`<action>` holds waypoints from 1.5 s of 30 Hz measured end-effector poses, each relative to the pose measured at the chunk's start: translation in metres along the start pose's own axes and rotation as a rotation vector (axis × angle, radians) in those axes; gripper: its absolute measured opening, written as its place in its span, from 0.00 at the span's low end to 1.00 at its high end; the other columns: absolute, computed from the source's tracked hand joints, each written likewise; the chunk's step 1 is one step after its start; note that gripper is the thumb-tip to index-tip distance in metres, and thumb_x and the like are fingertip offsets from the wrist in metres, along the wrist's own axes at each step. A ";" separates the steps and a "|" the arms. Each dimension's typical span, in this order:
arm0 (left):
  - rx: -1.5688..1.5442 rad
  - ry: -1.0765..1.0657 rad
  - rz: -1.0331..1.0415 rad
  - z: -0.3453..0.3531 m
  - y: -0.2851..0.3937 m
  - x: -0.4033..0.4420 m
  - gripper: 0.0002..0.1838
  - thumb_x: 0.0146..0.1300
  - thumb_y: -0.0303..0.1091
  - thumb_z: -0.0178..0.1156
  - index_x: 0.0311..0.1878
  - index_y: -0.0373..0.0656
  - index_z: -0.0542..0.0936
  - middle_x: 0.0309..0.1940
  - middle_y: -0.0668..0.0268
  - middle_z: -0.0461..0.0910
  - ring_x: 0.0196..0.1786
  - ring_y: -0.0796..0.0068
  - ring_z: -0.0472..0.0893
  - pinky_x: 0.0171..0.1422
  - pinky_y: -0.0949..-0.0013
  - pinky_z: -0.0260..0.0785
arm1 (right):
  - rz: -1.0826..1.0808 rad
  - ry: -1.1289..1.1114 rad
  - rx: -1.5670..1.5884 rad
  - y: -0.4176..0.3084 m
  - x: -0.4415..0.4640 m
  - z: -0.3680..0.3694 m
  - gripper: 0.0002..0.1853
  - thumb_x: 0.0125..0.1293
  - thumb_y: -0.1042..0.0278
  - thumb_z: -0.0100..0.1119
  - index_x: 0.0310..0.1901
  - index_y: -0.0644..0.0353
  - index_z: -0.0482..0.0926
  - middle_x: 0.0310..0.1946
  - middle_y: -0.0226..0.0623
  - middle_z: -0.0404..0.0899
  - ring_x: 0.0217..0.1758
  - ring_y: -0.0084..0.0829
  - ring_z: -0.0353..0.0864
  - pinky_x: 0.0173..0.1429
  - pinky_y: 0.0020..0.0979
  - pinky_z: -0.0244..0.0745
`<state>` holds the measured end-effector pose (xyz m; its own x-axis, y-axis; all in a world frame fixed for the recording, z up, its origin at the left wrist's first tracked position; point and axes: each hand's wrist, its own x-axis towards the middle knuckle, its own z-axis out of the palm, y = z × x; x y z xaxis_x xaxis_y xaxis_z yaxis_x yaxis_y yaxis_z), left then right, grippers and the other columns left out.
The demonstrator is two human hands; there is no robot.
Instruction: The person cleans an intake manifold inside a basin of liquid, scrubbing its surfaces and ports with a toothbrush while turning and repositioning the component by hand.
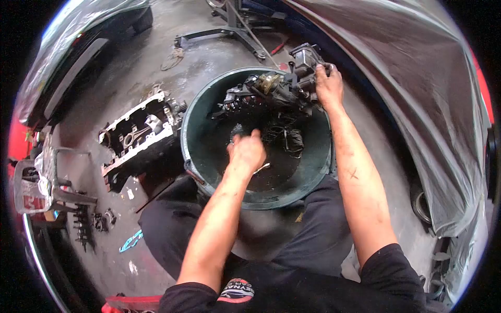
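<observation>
A round dark-green tub [190,130] stands between my knees, with dark liquid [276,175] in its bottom. My right hand [329,86] is closed around the right end of a greasy metal engine assembly [271,83], which lies tilted across the tub's far rim. My left hand [247,151] is inside the tub, below the assembly, slightly blurred, with its fingers curled. A thin pale stick end [262,168] shows beside its heel; whatever the fingers grip is hidden. A dark mesh-like piece [293,141] sits in the tub, right of my left hand.
An engine block [141,133] lies on the floor left of the tub. Further left are a plastic chair [57,182], a shaft [82,224] and a blue item [131,241]. A wheeled stand [229,34] is ahead. Plastic sheeting [412,104] hangs at right.
</observation>
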<state>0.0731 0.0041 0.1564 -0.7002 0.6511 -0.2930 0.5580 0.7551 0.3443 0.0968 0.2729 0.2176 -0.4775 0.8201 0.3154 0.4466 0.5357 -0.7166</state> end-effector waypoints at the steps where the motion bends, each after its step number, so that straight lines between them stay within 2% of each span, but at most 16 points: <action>1: 0.043 0.023 0.095 -0.025 0.006 0.000 0.25 0.64 0.39 0.57 0.64 0.42 0.71 0.50 0.45 0.81 0.59 0.45 0.76 0.62 0.45 0.69 | -0.004 -0.008 0.004 0.002 0.001 0.002 0.31 0.69 0.40 0.49 0.59 0.61 0.75 0.60 0.51 0.73 0.64 0.51 0.73 0.66 0.46 0.67; 3: 0.056 0.134 0.230 -0.064 0.014 0.004 0.14 0.62 0.33 0.55 0.50 0.39 0.77 0.41 0.49 0.84 0.51 0.45 0.81 0.56 0.47 0.75 | -0.020 0.019 0.009 0.004 0.004 0.005 0.32 0.71 0.38 0.45 0.60 0.60 0.74 0.59 0.53 0.75 0.63 0.52 0.74 0.66 0.47 0.67; 7: 0.079 0.080 0.273 -0.157 0.002 -0.031 0.13 0.58 0.33 0.58 0.45 0.41 0.83 0.38 0.51 0.85 0.44 0.54 0.85 0.47 0.51 0.77 | -0.300 0.011 -0.220 0.012 0.021 0.042 0.29 0.73 0.42 0.44 0.57 0.60 0.78 0.54 0.49 0.80 0.60 0.45 0.77 0.62 0.41 0.69; 10: 0.085 0.032 0.139 -0.145 -0.023 -0.058 0.11 0.57 0.34 0.57 0.35 0.45 0.87 0.36 0.55 0.86 0.39 0.56 0.86 0.44 0.54 0.78 | 0.032 -0.396 0.180 -0.044 -0.029 0.011 0.26 0.75 0.45 0.45 0.55 0.60 0.80 0.50 0.44 0.82 0.47 0.38 0.81 0.54 0.38 0.73; 12: 0.008 0.144 0.222 -0.081 -0.041 -0.020 0.09 0.52 0.35 0.61 0.33 0.44 0.87 0.33 0.58 0.86 0.36 0.54 0.85 0.40 0.49 0.76 | -0.575 -0.215 -0.030 0.094 0.073 0.049 0.26 0.73 0.47 0.46 0.62 0.58 0.77 0.57 0.45 0.79 0.61 0.39 0.76 0.64 0.38 0.69; 13: 0.125 0.076 0.222 -0.064 -0.021 0.003 0.10 0.52 0.36 0.63 0.35 0.46 0.88 0.35 0.61 0.86 0.39 0.53 0.85 0.41 0.45 0.75 | -0.927 -0.024 -0.564 0.199 0.156 0.050 0.26 0.74 0.48 0.45 0.65 0.56 0.74 0.63 0.46 0.74 0.68 0.41 0.71 0.69 0.39 0.64; 15: 0.356 -0.058 0.248 -0.031 0.013 0.047 0.11 0.52 0.37 0.65 0.39 0.49 0.88 0.38 0.68 0.87 0.45 0.51 0.84 0.44 0.38 0.73 | -0.454 -0.104 -0.456 0.170 0.159 0.015 0.28 0.75 0.49 0.43 0.68 0.58 0.70 0.67 0.51 0.68 0.70 0.49 0.66 0.72 0.40 0.59; 17: -0.082 0.019 0.365 -0.048 0.012 0.008 0.13 0.51 0.37 0.64 0.39 0.46 0.88 0.41 0.61 0.86 0.49 0.51 0.83 0.50 0.38 0.72 | -0.494 -0.133 -0.393 0.130 0.114 -0.005 0.30 0.75 0.47 0.44 0.67 0.63 0.69 0.68 0.52 0.67 0.70 0.48 0.66 0.73 0.38 0.58; 20: 0.149 0.136 0.365 -0.018 0.036 0.047 0.17 0.51 0.38 0.64 0.41 0.40 0.87 0.43 0.49 0.84 0.52 0.44 0.80 0.55 0.37 0.70 | -0.421 -0.218 -0.310 0.145 0.130 0.020 0.31 0.75 0.47 0.44 0.67 0.67 0.68 0.69 0.51 0.67 0.71 0.46 0.66 0.73 0.36 0.57; 24: 0.367 -0.123 0.311 -0.004 0.043 0.073 0.27 0.59 0.47 0.64 0.61 0.47 0.80 0.59 0.60 0.80 0.63 0.46 0.75 0.68 0.34 0.59 | -0.389 -0.272 -0.325 0.170 0.153 0.021 0.31 0.75 0.47 0.42 0.67 0.66 0.68 0.68 0.51 0.68 0.71 0.45 0.66 0.73 0.36 0.56; 27: 0.443 -0.354 0.294 -0.020 0.031 0.073 0.26 0.60 0.46 0.65 0.62 0.50 0.79 0.62 0.63 0.77 0.67 0.48 0.72 0.69 0.32 0.56 | -0.341 -0.263 -0.262 0.157 0.131 0.022 0.30 0.75 0.48 0.42 0.66 0.66 0.69 0.68 0.50 0.68 0.71 0.45 0.66 0.73 0.36 0.57; 31: 0.329 -0.338 0.183 -0.005 0.014 0.107 0.25 0.60 0.45 0.65 0.62 0.53 0.79 0.64 0.68 0.76 0.69 0.50 0.70 0.71 0.32 0.52 | -0.414 -0.198 -0.384 0.138 0.111 0.025 0.27 0.76 0.50 0.41 0.66 0.62 0.70 0.68 0.53 0.66 0.71 0.48 0.64 0.72 0.37 0.57; 37: 0.410 -0.105 0.056 0.007 0.022 0.091 0.29 0.60 0.44 0.61 0.65 0.45 0.77 0.70 0.56 0.67 0.75 0.38 0.53 0.75 0.30 0.39 | -0.644 -0.169 -0.794 0.142 0.105 0.028 0.24 0.77 0.59 0.37 0.70 0.54 0.66 0.68 0.54 0.65 0.72 0.49 0.63 0.73 0.39 0.57; 39: 0.457 0.029 -0.001 0.048 0.033 0.148 0.33 0.54 0.41 0.63 0.65 0.42 0.76 0.72 0.49 0.60 0.74 0.36 0.50 0.75 0.27 0.38 | -0.320 -0.206 -0.241 0.176 0.150 0.050 0.24 0.77 0.59 0.34 0.72 0.44 0.64 0.71 0.52 0.63 0.73 0.48 0.62 0.73 0.40 0.59; 40: 0.620 -0.122 0.069 0.018 0.042 0.120 0.34 0.53 0.41 0.63 0.66 0.46 0.75 0.73 0.53 0.59 0.74 0.36 0.49 0.73 0.25 0.40 | -0.358 -0.201 -0.349 0.184 0.164 0.046 0.24 0.77 0.57 0.35 0.72 0.43 0.65 0.70 0.52 0.63 0.72 0.48 0.63 0.73 0.40 0.59; 45: 0.484 -0.088 0.072 0.039 0.076 0.137 0.35 0.49 0.45 0.66 0.65 0.49 0.77 0.72 0.55 0.61 0.73 0.38 0.49 0.73 0.25 0.41 | -0.330 -0.200 -0.326 0.187 0.180 0.040 0.25 0.76 0.49 0.37 0.71 0.41 0.67 0.70 0.51 0.64 0.71 0.50 0.64 0.72 0.41 0.59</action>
<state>0.0372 0.1538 0.1074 -0.6236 0.6911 -0.3653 0.7609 0.6437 -0.0811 0.0642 0.5123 0.1153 -0.7546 0.5588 0.3440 0.4449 0.8210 -0.3576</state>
